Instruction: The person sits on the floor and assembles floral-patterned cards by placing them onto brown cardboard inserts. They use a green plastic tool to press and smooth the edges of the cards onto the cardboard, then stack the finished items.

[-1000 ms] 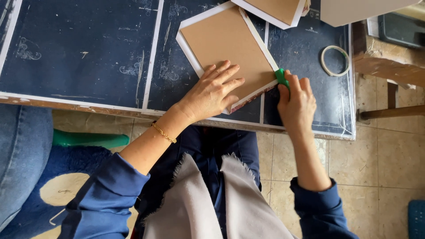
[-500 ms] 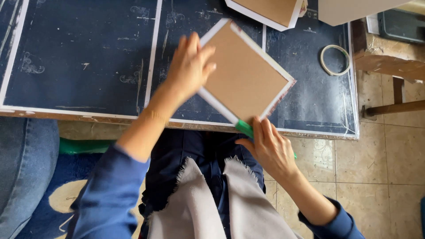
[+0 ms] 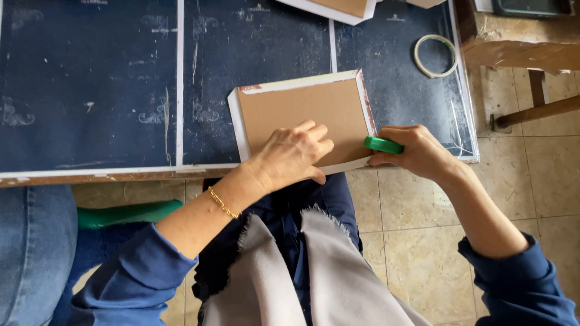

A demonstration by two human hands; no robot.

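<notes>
Board (image 3: 302, 111) now turned square again and back flat at the near edge of the bench (image 3: 90, 90). Left hand (image 3: 293, 154) spread flat on top, pinning. Right hand (image 3: 417, 151) pinched around green tool (image 3: 382, 144), apparently rubbing the right-hand edge wrap down.

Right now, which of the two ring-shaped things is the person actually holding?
The green ring, gripped in the right hand at the brown board's edge. The pale ring lies untouched, farther up the dark mat.

Board (image 3: 302, 115) turned square; left hand (image 3: 293, 154) now flat atop.
</notes>
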